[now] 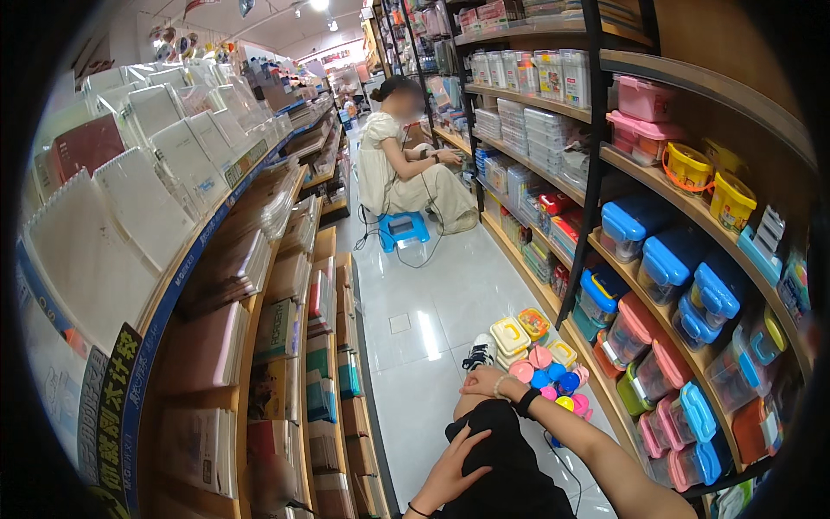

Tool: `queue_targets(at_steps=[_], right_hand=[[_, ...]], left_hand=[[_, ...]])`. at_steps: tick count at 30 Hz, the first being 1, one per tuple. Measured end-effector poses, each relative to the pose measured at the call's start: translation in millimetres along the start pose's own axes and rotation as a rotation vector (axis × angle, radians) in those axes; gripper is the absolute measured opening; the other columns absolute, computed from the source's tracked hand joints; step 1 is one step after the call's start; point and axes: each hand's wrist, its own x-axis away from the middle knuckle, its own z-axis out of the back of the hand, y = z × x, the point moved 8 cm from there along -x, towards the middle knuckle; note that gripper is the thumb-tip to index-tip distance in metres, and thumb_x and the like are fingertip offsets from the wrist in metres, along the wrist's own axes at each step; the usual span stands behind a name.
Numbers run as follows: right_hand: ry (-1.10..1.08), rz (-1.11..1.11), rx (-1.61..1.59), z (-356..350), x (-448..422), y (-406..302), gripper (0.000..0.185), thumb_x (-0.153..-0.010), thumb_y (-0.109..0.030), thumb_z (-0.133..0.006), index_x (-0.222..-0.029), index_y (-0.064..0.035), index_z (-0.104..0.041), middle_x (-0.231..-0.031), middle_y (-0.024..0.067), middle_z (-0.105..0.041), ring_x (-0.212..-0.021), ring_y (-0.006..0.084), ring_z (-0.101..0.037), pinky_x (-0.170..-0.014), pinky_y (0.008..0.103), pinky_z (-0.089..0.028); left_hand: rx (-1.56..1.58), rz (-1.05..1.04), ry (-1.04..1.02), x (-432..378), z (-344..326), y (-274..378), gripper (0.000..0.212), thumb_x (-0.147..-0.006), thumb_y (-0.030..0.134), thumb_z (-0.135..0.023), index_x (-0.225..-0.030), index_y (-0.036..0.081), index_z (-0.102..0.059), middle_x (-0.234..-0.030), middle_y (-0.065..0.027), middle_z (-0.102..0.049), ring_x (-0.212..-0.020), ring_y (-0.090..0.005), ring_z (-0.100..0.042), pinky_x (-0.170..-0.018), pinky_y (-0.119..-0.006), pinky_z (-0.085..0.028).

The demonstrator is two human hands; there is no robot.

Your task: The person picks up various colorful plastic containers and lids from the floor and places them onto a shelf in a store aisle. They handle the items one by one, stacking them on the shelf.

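My left hand (450,472) lies with spread fingers on black fabric over my thigh, holding nothing. Over my bare knee my right hand (483,383) hangs with bent fingers; whether they are closed cannot be told. A beaded bracelet (499,385) and a black band circle that wrist. On the floor just beyond, beside a black-and-white shoe (480,352), stand cream plastic boxes with yellow handles (509,334), an orange-lidded box (533,322) and several pots with pink, blue and yellow lids (567,381).
Shelves of notebooks (201,347) line the left. Storage boxes (664,263) and yellow buckets (688,168) fill the right-hand shelves (655,175). Farther up the tiled aisle (415,292), another person (405,156) sits on a blue stool (404,231), with a dark cable nearby.
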Motion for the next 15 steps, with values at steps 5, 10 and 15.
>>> queue_targets(at_steps=[5,10,15], right_hand=[[0.040,-0.100,0.043,-3,-5,15,0.054,-0.076,-0.057,-0.065,-0.087,-0.0047,-0.070,-0.089,0.0178,-0.070,-0.086,0.0331,-0.066,-0.080,0.0393,-0.051],[0.068,-0.100,0.111,1,-4,12,0.053,-0.074,-0.058,-0.067,-0.086,-0.0062,-0.070,-0.089,0.0179,-0.069,-0.086,0.0341,-0.066,-0.078,0.0419,-0.051],[0.057,-0.102,0.239,9,6,-12,0.050,-0.076,-0.055,-0.066,-0.085,-0.0066,-0.071,-0.090,0.0173,-0.070,-0.086,0.0345,-0.066,-0.078,0.0425,-0.051]], left_hand=[[0.065,0.005,0.005,2,13,21,0.060,-0.085,0.021,-0.069,-0.139,0.017,-0.043,-0.145,-0.0253,-0.033,-0.137,-0.0409,-0.031,-0.109,-0.042,-0.033],[0.070,-0.018,0.059,5,15,27,0.060,-0.083,0.015,-0.069,-0.138,0.011,-0.045,-0.142,-0.0225,-0.039,-0.136,-0.0389,-0.033,-0.110,-0.042,-0.031],[0.049,-0.012,0.057,5,14,32,0.058,-0.083,0.012,-0.068,-0.137,0.009,-0.045,-0.141,-0.0218,-0.041,-0.134,-0.0363,-0.036,-0.109,-0.041,-0.032]])
